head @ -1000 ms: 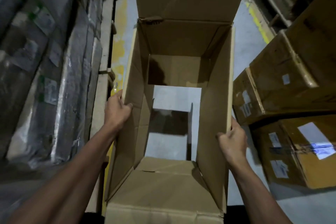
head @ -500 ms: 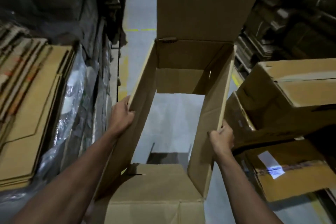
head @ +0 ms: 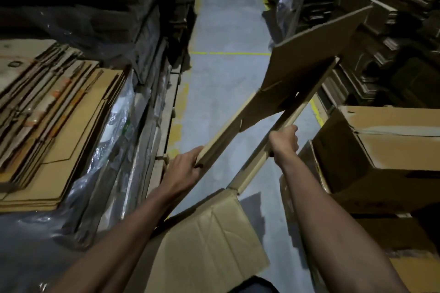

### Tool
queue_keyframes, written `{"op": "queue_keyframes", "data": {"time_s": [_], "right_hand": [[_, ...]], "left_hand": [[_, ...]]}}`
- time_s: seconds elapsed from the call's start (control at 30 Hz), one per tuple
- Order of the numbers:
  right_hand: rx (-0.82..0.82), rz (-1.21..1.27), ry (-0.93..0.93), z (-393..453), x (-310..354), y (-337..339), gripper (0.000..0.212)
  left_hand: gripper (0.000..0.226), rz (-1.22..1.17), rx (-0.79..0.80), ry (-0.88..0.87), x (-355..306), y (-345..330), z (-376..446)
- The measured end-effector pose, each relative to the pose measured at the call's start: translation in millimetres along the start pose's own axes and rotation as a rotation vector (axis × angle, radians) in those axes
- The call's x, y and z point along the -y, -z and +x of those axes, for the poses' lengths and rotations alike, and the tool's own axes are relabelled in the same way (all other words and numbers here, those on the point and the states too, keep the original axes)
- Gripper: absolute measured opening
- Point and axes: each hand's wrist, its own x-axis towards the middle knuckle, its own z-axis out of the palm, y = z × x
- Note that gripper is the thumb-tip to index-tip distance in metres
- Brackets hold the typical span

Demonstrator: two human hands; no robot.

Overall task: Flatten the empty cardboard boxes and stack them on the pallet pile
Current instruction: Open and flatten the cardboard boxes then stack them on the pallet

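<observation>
I stand in an aisle (head: 221, 74) that runs straight ahead of me. The box (head: 281, 107) I hold is up in front of me, slanting from low centre to upper right, its near flap (head: 204, 240) hanging down between my forearms. My left hand (head: 184, 169) grips its left edge and my right hand (head: 284, 141) its right edge, the two walls close together. To my left lies the pile of flattened boxes (head: 54, 121) on wrapped stacks (head: 112, 157). To my right stand boxes (head: 381, 152) stacked on one another, with more stacks behind them.
</observation>
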Motion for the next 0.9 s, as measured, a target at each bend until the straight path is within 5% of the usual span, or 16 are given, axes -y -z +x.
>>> {"op": "queue_keyframes", "data": {"time_s": [0.23,0.4,0.53,0.77,0.9], "right_hand": [[0.079,0.033,-0.015,28.3,18.5,3.8,0.054],[0.109,0.029,-0.092,44.6,18.4,-3.5,0.060],[0.111,0.029,-0.101,46.4,23.6,-5.7,0.056],[0.103,0.002,-0.067,45.3,26.1,-22.6,0.050],[0.107,0.007,-0.055,46.6,26.7,-26.5,0.051]], "left_hand": [[0.044,-0.063,0.106,0.069,-29.7,-21.9,-19.2],[0.110,-0.167,0.392,0.165,-32.9,-12.8,-33.2],[0.133,-0.106,0.452,0.232,-24.7,-17.1,-42.0],[0.126,-0.022,0.430,0.326,-22.4,-18.2,-47.8],[0.103,0.079,0.364,0.321,-20.1,-14.1,-45.4]]}}
